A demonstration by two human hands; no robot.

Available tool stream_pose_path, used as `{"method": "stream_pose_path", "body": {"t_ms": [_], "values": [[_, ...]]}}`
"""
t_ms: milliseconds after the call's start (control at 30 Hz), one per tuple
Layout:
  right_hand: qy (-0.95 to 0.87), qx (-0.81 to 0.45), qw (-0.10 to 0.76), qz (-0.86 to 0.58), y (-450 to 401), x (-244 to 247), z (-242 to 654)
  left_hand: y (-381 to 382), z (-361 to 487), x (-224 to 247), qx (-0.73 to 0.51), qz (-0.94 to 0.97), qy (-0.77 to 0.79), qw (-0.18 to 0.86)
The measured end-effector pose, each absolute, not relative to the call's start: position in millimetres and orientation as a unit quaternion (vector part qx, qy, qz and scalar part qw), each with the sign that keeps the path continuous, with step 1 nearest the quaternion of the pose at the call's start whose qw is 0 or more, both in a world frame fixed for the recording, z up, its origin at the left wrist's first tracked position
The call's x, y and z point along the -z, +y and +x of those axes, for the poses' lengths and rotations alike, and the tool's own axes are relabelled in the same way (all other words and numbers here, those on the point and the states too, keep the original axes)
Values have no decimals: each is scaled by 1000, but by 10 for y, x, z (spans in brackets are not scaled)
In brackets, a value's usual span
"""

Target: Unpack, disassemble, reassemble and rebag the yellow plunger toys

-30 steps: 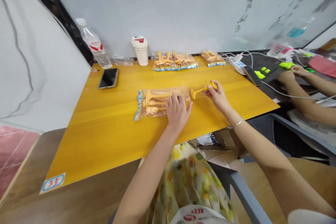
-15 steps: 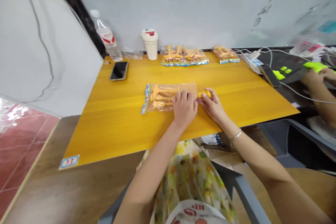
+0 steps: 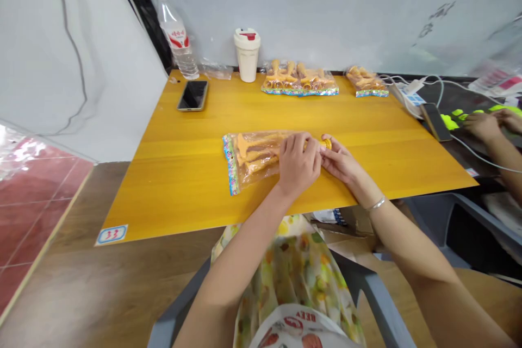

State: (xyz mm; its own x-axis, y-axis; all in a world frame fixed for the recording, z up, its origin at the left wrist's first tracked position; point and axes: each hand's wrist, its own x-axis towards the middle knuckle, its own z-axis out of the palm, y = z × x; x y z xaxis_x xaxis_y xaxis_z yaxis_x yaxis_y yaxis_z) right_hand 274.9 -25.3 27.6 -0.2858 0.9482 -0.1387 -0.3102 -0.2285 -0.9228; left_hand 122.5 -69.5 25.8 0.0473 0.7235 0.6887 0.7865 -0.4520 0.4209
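Observation:
A clear plastic bag (image 3: pixel 256 176) with a colourful printed strip lies on the yellow table, with orange plastic pieces (image 3: pixel 247 148) inside it. My left hand (image 3: pixel 299 162) is closed over the bag's right end, its fingers curled down. Just beside it, my right hand (image 3: pixel 342 164) pinches the ringed end of an orange plastic piece (image 3: pixel 325 143) between thumb and fingers. The other end of that piece runs under my left fingers, so I cannot tell how far it sits in the bag.
Filled bags of orange pieces (image 3: pixel 299 82) and another bag (image 3: pixel 366 82) lie along the back edge. A phone (image 3: pixel 193 96), a water bottle (image 3: pixel 177 38) and a white cup (image 3: pixel 247 57) stand or lie at the back left. A co-worker's hands (image 3: pixel 485 126), cables and a power strip (image 3: pixel 412 95) are at right.
My left hand has shifted right along the bag, closer to my right hand and over more of the orange piece. The bag has turned slightly. The head view has shifted as well.

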Motion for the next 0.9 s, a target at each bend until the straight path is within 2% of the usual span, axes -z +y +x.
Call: {"method": "stream_pose_path", "body": {"t_ms": [233,467,767,900], "values": [[-441,-705,415,-369,-146,-347,2822,-708,1218,-286,463,-766,-446,26],[-491,-701,367,-365,-65,-381,2881,-691,1228,-256,492,-758,-421,82],[-507,-682,354,-391,-75,-316,2808,-715,1218,-282,512,-757,-402,62],[-566,-626,386,-373,-138,-202,2727,-733,1213,-299,499,-775,-381,67]]}}
